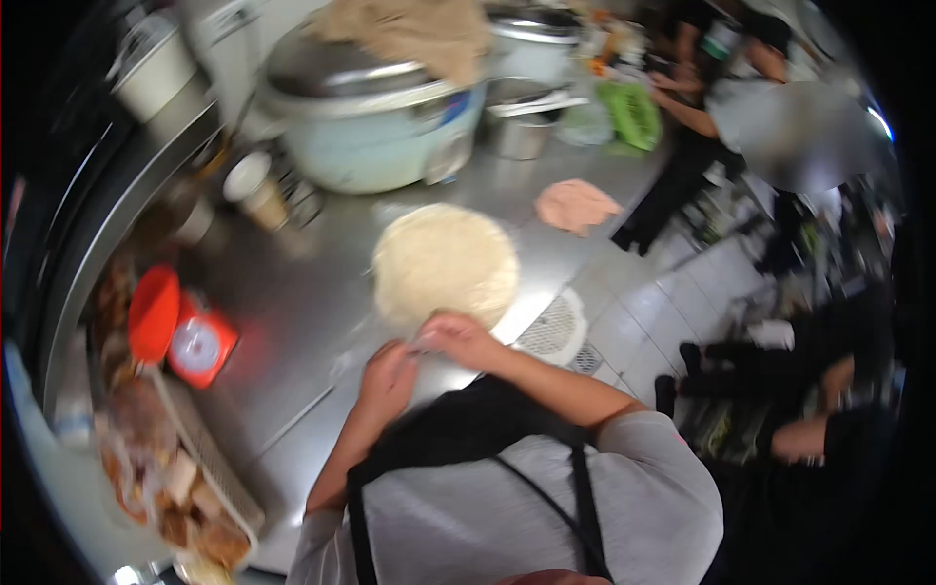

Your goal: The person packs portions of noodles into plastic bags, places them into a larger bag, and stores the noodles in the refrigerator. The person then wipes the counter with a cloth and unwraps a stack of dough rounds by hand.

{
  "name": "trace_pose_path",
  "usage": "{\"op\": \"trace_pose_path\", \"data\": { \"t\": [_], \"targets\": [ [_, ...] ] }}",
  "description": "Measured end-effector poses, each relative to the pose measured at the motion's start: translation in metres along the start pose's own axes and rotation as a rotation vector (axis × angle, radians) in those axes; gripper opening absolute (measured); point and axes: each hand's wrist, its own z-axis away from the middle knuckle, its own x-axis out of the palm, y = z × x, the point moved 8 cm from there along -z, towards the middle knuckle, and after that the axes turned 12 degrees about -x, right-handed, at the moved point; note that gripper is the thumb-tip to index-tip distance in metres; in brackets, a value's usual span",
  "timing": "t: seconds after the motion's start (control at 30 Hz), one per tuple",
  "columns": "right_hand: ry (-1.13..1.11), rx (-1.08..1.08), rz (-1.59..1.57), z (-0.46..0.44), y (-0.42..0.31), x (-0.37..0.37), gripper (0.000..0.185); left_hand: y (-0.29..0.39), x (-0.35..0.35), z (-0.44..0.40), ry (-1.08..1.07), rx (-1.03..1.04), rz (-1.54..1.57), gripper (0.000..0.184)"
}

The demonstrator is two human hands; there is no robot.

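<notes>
A round, pale, flat layer of food (446, 261) lies on the steel worktop in front of me. It could be dough or pressed rice; I cannot tell which. Clear film seems to show at its edge. Close to its near edge, my left hand (390, 374) and my right hand (460, 337) come together, fingers bent and pinched. Something small may be between the fingertips, but blur hides what it is. The right hand overlaps the near rim of the pale round in view; contact is unclear.
A large lidded cooker (375, 136) with a brown cloth stands behind. A pink cloth (575, 206) lies right, a red scale (200, 343) left, above a basket (200, 439) of bagged food. Paper cups (255, 190) stand far left. Other people work at right.
</notes>
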Motion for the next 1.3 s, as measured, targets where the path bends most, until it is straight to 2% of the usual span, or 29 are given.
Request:
{"op": "trace_pose_path", "data": {
  "t": [0.03,0.1,0.13,0.2,0.27,0.37,0.4,0.47,0.53,0.57,0.63,0.67,0.77,0.8,0.9,0.93,1.03,1.07,1.13,1.2,1.3],
  "targets": [
    [-0.018,-0.047,0.087,0.001,-0.004,0.002,0.01,-0.005,-0.003,-0.003,0.052,-0.032,-0.063,0.014],
    [0.012,-0.022,0.103,0.003,-0.001,0.003,0.015,0.016,-0.002,-0.006,0.169,0.145,-0.263,0.018],
    [0.041,-0.021,0.07,0.003,0.003,0.002,0.019,0.016,0.007,-0.007,0.161,0.157,-0.3,0.019],
    [0.01,0.186,0.171,0.004,0.02,-0.002,0.023,0.008,0.016,-0.006,0.175,0.152,-0.395,0.021],
    [-0.035,0.414,0.274,0.006,0.006,0.001,0.029,0.011,0.018,-0.001,0.193,0.252,-0.431,0.019],
    [-0.262,0.287,0.487,0.0,0.01,0.005,0.023,0.004,0.018,0.011,0.178,0.366,-0.359,0.015],
    [-0.204,0.224,0.46,-0.003,0.011,0.002,0.021,-0.001,0.017,0.016,0.169,0.399,-0.309,0.013],
    [-0.08,0.105,0.409,-0.003,0.014,-0.001,0.018,-0.022,0.028,0.027,-0.028,0.281,-0.295,0.012],
    [0.08,0.123,0.175,-0.004,0.017,-0.001,0.017,-0.03,0.042,0.03,-0.179,0.221,-0.203,0.011],
    [0.154,0.133,0.053,-0.006,0.012,0.001,0.016,-0.047,0.049,0.024,-0.268,-0.042,0.056,0.011],
    [0.081,0.298,0.062,-0.006,0.007,0.006,0.02,-0.088,0.071,0.025,-0.397,-0.575,0.585,0.013],
    [0.037,0.375,0.069,-0.004,0.005,0.007,0.022,-0.106,0.067,0.018,-0.336,-0.575,0.514,0.018],
    [-0.095,0.159,0.914,0.009,-0.007,0.0,0.029,-0.074,0.065,0.004,-0.118,-0.643,0.897,0.02],
    [-0.194,0.225,0.811,0.015,0.015,-0.001,0.038,-0.093,0.066,0.004,-0.084,-0.553,0.925,0.018],
    [-0.35,0.337,0.716,0.02,0.03,-0.003,0.043,-0.111,0.057,0.013,-0.033,-0.449,0.536,0.013],
    [-0.454,0.412,0.808,0.019,0.028,-0.003,0.039,-0.108,0.054,0.016,0.031,-0.44,0.528,0.011],
    [-0.61,0.41,1.03,0.025,0.03,-0.008,0.025,-0.092,0.041,0.022,0.208,-0.403,0.491,0.008],
    [-0.771,0.411,1.064,0.03,0.038,-0.004,0.02,-0.088,0.037,0.025,0.253,-0.397,0.476,0.008],
    [-0.883,0.395,1.085,0.029,0.039,-0.004,0.019,-0.078,0.027,0.029,0.346,-0.341,0.466,0.007],
    [-1.016,0.322,1.061,0.03,0.04,-0.002,0.013,-0.061,0.022,0.032,0.323,-0.323,0.497,0.008],
    [-0.899,0.127,0.874,0.014,0.036,0.005,0.011,-0.034,0.033,0.03,0.221,-0.333,0.49,0.011]
  ]
}}
